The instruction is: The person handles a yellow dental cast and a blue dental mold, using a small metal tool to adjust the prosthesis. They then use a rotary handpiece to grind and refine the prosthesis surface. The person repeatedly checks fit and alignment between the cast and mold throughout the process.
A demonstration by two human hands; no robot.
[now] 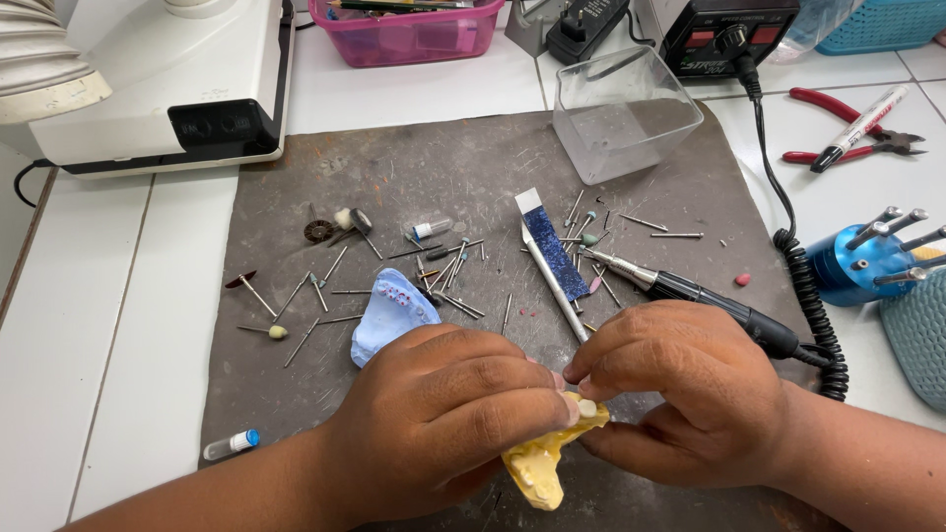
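While curled tight around a yellow dental cast [540, 463], left hand [434, 419] hiding most of that cast, only a lower lobe and an upper edge near the fingertips left showing. Right hand [680, 394] pressed close against it, fingers bunched, thumb and forefinger pinching a small pale piece [587, 407] at the cast's top edge; too little of that piece on show to tell its shape, nor whether seated in the cast or merely held against it. Both forearms cut off by the bottom edge. Just behind the left knuckles, a light blue cast [392, 313] with pinkish marks along its ridge, its near end covered by the hand. Just beyond the right hand, a black and silver rotary handpiece [690, 293] lying on a scratched grey mat [473, 167], its coiled cord [813, 305] running off to the right and partly masked by the wrist. Near that, a strip with a dark blue face [552, 251] and a slim metal tool [554, 286] side by side. Scattered across the mat's middle and left, many small burs and polishing points [443, 266], too fine to tell apart. Further back, an empty clear plastic tub [621, 113]. Off the mat to the right, a blue bur stand [857, 261], red-handled pliers [847, 123] under a marker pen, half seen. At the top, a pink basket [404, 34] and a white machine [168, 84], both cropped.
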